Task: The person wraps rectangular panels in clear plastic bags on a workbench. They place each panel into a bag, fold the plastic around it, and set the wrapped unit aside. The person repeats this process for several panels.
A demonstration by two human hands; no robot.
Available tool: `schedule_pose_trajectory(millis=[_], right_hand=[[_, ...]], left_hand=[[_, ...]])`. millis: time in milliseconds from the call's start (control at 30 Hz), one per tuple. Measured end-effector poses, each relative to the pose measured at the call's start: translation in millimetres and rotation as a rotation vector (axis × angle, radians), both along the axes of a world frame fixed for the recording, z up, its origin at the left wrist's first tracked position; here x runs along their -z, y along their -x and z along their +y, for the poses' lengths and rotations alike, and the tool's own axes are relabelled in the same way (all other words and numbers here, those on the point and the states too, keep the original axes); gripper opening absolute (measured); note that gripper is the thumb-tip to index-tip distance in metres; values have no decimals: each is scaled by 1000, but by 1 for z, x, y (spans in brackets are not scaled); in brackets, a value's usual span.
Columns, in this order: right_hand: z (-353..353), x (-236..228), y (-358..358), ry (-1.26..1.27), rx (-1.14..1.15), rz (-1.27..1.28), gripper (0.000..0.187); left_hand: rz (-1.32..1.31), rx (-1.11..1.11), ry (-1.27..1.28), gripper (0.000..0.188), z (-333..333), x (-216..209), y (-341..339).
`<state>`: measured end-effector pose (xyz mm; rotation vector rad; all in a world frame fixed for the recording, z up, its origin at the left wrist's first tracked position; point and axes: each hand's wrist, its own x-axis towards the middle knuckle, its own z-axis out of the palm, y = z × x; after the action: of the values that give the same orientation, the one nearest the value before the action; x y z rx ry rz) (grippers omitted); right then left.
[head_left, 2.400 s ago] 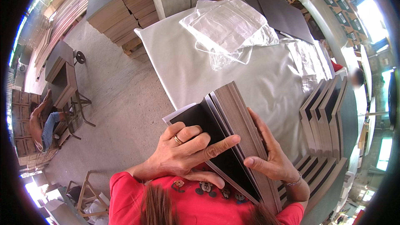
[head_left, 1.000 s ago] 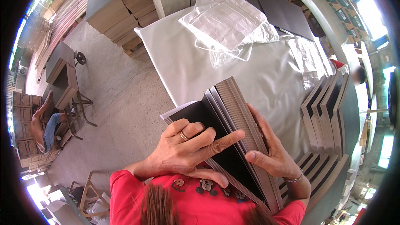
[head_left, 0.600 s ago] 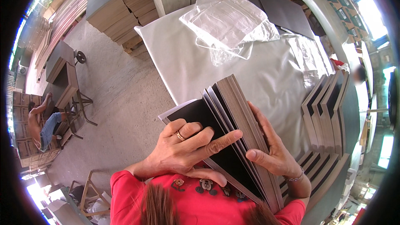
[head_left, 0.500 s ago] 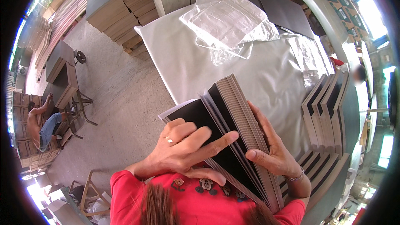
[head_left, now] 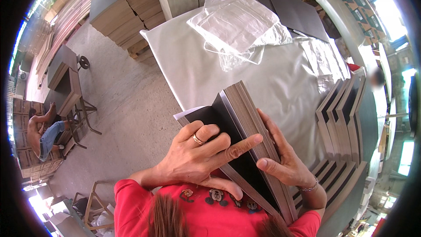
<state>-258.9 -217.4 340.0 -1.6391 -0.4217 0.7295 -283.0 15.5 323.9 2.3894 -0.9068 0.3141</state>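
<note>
Fingers [head_left: 228,142] fanning dark boards [head_left: 245,123] — clear bags [head_left: 239,24] on table [head_left: 272,83]

Stack of thin boards [head_left: 245,118], black faces and grey-brown cut edges, held tilted on edge against the chest, far end fanned slightly open above the table. Left hand [head_left: 197,158] lies flat on the black front face, ringed finger bent, index fingertip [head_left: 256,139] reaching across onto the edge pack. Right hand [head_left: 283,162] cups the stack from the far side, thumb pressing the edges just below that fingertip.
</note>
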Motion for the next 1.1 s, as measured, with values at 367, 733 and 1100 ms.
schedule_pose_trajectory(millis=[367, 733, 1100], right_hand=[[1, 0, 1, -19, 27, 50, 83], [0, 0, 1, -24, 41, 71, 84], [0, -4, -1, -15, 27, 54, 81]], left_hand=[[-21, -30, 2, 91, 3, 1, 6], [-7, -40, 5, 89, 5, 1, 9], [-56, -22, 45, 86, -2, 4, 3]])
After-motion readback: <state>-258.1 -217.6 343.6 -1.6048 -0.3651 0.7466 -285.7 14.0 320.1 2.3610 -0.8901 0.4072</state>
